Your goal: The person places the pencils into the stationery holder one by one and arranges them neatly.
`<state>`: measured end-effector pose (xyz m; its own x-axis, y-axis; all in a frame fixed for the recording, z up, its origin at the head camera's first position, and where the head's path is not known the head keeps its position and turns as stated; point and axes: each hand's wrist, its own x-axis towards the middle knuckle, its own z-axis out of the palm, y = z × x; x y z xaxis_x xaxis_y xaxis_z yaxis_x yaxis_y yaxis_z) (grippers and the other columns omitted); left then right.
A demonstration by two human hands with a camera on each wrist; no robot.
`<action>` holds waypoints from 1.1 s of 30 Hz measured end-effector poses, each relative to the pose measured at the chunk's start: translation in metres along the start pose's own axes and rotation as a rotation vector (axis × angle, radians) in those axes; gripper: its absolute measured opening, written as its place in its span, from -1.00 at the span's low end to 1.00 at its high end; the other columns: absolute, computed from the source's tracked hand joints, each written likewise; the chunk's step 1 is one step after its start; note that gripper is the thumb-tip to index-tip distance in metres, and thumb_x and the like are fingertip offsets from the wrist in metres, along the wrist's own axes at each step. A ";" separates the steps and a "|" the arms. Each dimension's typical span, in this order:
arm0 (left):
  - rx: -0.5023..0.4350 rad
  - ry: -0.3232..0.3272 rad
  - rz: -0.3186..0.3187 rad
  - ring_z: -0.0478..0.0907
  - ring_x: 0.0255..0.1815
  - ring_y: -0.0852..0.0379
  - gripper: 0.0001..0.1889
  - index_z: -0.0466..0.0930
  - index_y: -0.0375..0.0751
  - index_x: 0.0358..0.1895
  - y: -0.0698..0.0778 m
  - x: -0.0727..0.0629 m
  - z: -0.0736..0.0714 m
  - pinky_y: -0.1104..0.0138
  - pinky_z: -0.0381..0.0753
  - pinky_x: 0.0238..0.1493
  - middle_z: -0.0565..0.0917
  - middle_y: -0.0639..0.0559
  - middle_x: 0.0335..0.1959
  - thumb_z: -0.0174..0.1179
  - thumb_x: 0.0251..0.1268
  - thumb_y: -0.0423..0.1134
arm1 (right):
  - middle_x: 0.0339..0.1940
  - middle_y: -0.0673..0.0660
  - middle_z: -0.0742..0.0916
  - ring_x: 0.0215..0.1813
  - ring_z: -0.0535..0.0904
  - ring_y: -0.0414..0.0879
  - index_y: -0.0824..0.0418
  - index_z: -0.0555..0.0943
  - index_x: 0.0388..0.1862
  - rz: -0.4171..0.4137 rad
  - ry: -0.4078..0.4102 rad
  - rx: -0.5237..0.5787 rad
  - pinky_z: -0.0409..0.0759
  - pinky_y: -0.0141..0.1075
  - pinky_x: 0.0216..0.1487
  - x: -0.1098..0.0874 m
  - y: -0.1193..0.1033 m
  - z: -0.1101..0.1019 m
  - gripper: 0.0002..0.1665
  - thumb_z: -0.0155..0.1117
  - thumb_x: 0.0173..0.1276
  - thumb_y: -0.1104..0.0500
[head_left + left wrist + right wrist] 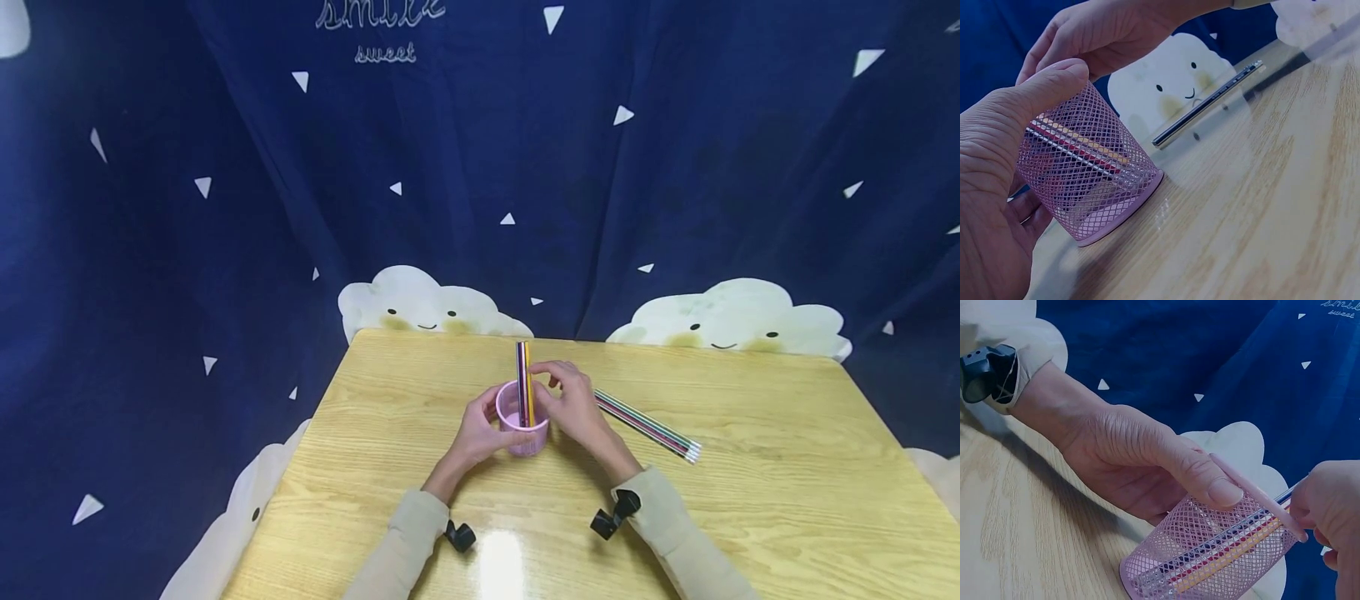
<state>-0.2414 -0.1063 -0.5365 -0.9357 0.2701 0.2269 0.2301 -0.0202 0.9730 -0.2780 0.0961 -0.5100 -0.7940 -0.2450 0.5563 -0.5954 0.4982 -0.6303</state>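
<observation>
A pink mesh pencil cup (527,446) stands at the middle of the table, its weave plain in the left wrist view. My left hand (480,429) grips its side, with the thumb across the near side below the rim. Several striped pencils (522,375), dark, red and yellow among them, stand in the cup and rise above its rim. My right hand (573,404) is at the right of the rim, fingers bent and fingertips close beside those pencils; contact is hard to make out. To its right lies a bundle of striped pencils (651,427) on the table.
The pale wooden table (787,467) extends on both sides of the cup. Behind it hangs a dark blue curtain (480,150) with white triangles and cloud shapes. Black wrist cameras (615,514) sit on both sleeves.
</observation>
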 end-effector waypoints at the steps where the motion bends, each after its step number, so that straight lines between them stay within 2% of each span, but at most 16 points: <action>1: 0.001 0.000 0.000 0.57 0.27 -0.38 -0.15 0.46 -0.43 0.41 0.000 0.000 0.000 -0.24 0.45 0.41 0.63 -0.36 0.25 0.59 -0.09 -0.50 | -0.17 0.13 0.79 -0.29 0.56 0.02 0.23 0.76 0.01 -0.002 0.007 0.003 0.45 -0.28 -0.29 -0.001 0.001 -0.001 -0.69 0.43 0.29 0.39; 6: 0.012 0.001 0.014 0.57 0.26 -0.39 -0.15 0.46 -0.44 0.40 0.001 0.001 0.001 -0.21 0.48 0.40 0.64 -0.37 0.24 0.59 -0.10 -0.48 | -0.14 0.21 0.79 -0.31 0.56 -0.03 0.29 0.75 0.05 -0.018 0.050 0.018 0.46 -0.28 -0.34 -0.007 0.006 -0.008 -0.65 0.40 0.27 0.41; 10: 0.005 0.001 0.016 0.57 0.25 -0.39 -0.15 0.46 -0.45 0.39 0.001 0.000 0.002 -0.22 0.48 0.40 0.65 -0.38 0.23 0.59 -0.11 -0.50 | -0.13 0.18 0.80 -0.34 0.53 -0.14 0.28 0.75 0.08 -0.008 0.087 0.034 0.47 -0.35 -0.36 -0.018 0.014 -0.013 -0.63 0.38 0.28 0.42; 13: -0.001 0.005 0.012 0.57 0.26 -0.39 -0.14 0.46 -0.46 0.39 0.001 0.000 0.002 -0.22 0.47 0.41 0.64 -0.39 0.23 0.59 -0.12 -0.52 | -0.04 0.15 0.80 -0.34 0.53 -0.21 0.24 0.75 0.10 0.006 0.105 0.034 0.47 -0.39 -0.36 -0.027 0.020 -0.018 -0.62 0.38 0.30 0.40; 17: 0.001 0.008 0.017 0.56 0.27 -0.39 -0.13 0.45 -0.46 0.40 0.000 0.000 0.002 -0.20 0.46 0.42 0.64 -0.39 0.23 0.59 -0.13 -0.53 | 0.13 0.22 0.78 -0.25 0.59 -0.12 0.25 0.74 0.11 0.008 0.104 0.002 0.55 -0.32 -0.30 -0.041 0.032 -0.025 -0.64 0.35 0.34 0.41; 20: -0.003 0.006 0.023 0.55 0.28 -0.40 -0.13 0.45 -0.47 0.40 -0.001 0.001 0.001 -0.21 0.44 0.43 0.63 -0.40 0.25 0.59 -0.13 -0.53 | 0.21 0.28 0.74 -0.06 0.63 0.05 0.31 0.73 0.12 0.017 0.077 -0.069 0.59 -0.19 -0.11 -0.053 0.044 -0.031 -0.65 0.34 0.36 0.41; 23: -0.012 0.004 0.026 0.54 0.28 -0.42 -0.13 0.44 -0.47 0.40 -0.002 0.001 0.001 -0.23 0.42 0.44 0.62 -0.42 0.25 0.58 -0.12 -0.53 | 0.24 0.32 0.72 0.07 0.61 0.19 0.34 0.73 0.12 0.020 0.042 -0.191 0.54 -0.06 0.05 -0.065 0.055 -0.037 -0.64 0.34 0.34 0.40; 28: -0.022 0.008 0.015 0.54 0.29 -0.43 -0.14 0.44 -0.49 0.39 -0.002 0.001 0.001 -0.21 0.43 0.44 0.62 -0.43 0.25 0.58 -0.12 -0.55 | 0.27 0.32 0.71 0.01 0.58 0.23 0.32 0.74 0.12 -0.007 -0.023 -0.394 0.51 0.06 -0.05 -0.088 0.068 -0.051 -0.62 0.35 0.31 0.37; 33: 0.016 0.021 0.022 0.60 0.26 -0.26 -0.14 0.50 -0.33 0.40 -0.025 0.005 -0.001 -0.05 0.54 0.40 0.66 -0.28 0.24 0.63 -0.12 -0.47 | 0.24 0.28 0.73 0.04 0.58 0.23 0.29 0.75 0.09 -0.011 -0.045 -0.510 0.52 0.10 -0.10 -0.103 0.074 -0.060 -0.65 0.35 0.32 0.33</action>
<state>-0.2523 -0.1051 -0.5592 -0.9359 0.2494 0.2488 0.2542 -0.0107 0.9671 -0.2329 0.2083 -0.5815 -0.7992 -0.2826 0.5305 -0.4772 0.8349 -0.2742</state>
